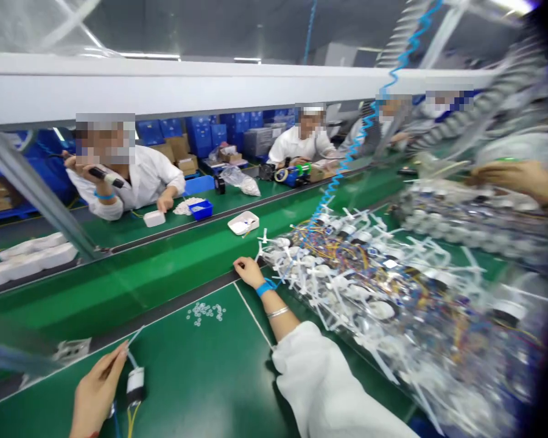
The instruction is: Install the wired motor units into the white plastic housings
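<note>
My left hand, at the lower left, pinches a thin white strip between thumb and fingertips. Just below the strip is a small white-and-black cylindrical part that looks like a motor, with yellow wires running down out of view. My right hand is over the dark edge between the bench and the green conveyor, its fingers curled together; anything in them is too small to make out. Several small pale rings lie loose on the green bench between the hands.
Right of my right arm, a large heap of white motors with coloured wires and white strips covers the bench. A white tray sits on the conveyor. A blue coiled hose hangs down. Co-workers sit opposite; another person's hand is at right.
</note>
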Demonstrator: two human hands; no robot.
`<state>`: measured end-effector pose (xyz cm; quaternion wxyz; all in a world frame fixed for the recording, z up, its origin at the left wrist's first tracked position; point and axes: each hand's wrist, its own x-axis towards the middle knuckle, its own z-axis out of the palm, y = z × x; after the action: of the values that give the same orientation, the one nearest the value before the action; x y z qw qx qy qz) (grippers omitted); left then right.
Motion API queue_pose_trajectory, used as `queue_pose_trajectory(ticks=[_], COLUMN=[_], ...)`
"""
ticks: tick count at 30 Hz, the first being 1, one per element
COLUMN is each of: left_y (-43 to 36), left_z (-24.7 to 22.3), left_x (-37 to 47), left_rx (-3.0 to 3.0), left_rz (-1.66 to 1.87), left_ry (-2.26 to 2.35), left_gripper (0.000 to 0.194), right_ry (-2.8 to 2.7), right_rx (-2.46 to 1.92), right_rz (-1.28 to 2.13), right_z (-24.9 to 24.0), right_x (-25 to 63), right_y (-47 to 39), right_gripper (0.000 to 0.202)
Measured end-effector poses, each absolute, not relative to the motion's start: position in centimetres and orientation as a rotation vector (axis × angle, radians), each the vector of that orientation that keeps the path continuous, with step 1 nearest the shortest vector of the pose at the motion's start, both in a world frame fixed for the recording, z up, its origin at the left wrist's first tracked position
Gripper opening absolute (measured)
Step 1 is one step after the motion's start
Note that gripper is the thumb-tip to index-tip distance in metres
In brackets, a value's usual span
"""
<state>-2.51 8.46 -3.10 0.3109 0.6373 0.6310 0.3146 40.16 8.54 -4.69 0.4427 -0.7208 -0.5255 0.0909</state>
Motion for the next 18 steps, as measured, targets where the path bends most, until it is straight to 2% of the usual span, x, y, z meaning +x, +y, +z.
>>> queue_pose_trajectory(ticks=[6,18], left_y=[9.5,9.1], left_z=[-3.7,-4.3], left_x=[-3.2,-3.2], left_rx=[1.721,1.843], left_rz=[0.697,0.885], left_ry=[1.737,1.622], left_gripper=[0.052,0.047], right_ry=[-1.301,-1.313], right_rx=[-1.821,-1.821], right_rz=[0.225,0.233], right_z=[-4.6,-4.8], right_x=[40.1,40.2], right_y=[8.6,8.6], right_gripper=[0.015,0.016])
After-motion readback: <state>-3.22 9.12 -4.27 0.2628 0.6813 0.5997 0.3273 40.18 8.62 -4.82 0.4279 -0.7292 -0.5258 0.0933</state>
